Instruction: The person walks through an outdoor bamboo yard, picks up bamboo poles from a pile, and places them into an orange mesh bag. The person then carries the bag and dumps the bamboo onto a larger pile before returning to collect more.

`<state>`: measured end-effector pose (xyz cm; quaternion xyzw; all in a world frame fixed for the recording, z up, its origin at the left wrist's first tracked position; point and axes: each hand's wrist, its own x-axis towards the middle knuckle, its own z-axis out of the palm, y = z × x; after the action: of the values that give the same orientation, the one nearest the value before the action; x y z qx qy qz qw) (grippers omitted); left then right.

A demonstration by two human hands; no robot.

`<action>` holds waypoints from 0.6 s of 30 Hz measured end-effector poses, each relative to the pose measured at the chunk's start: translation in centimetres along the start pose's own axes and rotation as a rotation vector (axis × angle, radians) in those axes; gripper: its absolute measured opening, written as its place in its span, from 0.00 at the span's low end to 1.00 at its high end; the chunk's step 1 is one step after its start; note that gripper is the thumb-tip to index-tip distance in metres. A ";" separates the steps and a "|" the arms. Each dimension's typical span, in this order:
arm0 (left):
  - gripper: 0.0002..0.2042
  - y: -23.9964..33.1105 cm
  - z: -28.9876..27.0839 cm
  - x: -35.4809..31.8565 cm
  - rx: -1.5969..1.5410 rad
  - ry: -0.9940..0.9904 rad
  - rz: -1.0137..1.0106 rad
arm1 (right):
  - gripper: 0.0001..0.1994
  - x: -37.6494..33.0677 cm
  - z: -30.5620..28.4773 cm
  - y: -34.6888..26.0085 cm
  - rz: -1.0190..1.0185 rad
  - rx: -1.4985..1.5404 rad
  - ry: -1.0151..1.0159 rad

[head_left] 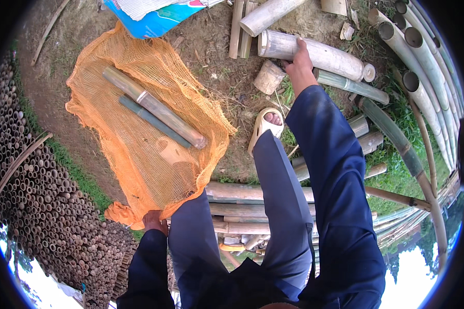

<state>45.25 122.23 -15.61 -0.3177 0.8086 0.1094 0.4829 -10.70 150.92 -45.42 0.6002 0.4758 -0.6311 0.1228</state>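
An orange mesh sack (95, 85) lies spread over the ground at the left, its near edge over my left foot. On it rest a brown bamboo piece (157, 110) and, beside that, a thinner dark green bamboo piece (152, 121). My left hand (154, 221) is closed on the sack's bunched near edge, its fingers partly hidden by the mesh. At the upper right my right hand (299, 64) grips a thick pale bamboo section (332, 59), thumb and fingers around its body. A short bamboo stub (269, 77) stands just left of that wrist.
A blue plastic package (157, 23) sits beyond the sack. Green bamboo pieces (355, 87) lie by my right arm. Long bamboo poles (428, 67) line the right side, and a large stack of cut bamboo (41, 206) fills the left. More poles (237, 210) lie behind my legs.
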 end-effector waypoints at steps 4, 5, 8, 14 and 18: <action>0.24 -0.4 -0.7 0.3 -0.016 0.005 0.071 | 0.33 -0.7 -3.2 0.0 -0.025 0.100 -0.197; 0.24 -0.6 -0.7 0.3 -0.037 -0.006 0.064 | 0.32 -1.3 -4.8 0.0 -0.072 0.129 -0.295; 0.23 -1.4 -0.2 0.5 -0.093 0.024 0.094 | 0.31 -4.2 -9.4 -0.1 -0.144 0.189 -0.355; 0.21 -3.3 1.1 0.6 -0.118 0.024 0.154 | 0.31 -16.0 -16.9 4.6 -0.202 -0.226 -0.501; 0.21 -5.2 1.8 0.2 -0.160 0.005 0.160 | 0.36 -24.6 -17.6 10.4 -0.334 -0.528 -0.561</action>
<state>49.71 118.95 -16.06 -0.2902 0.8213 0.2110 0.4435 14.30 148.49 -25.60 0.2675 0.6602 -0.6376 0.2933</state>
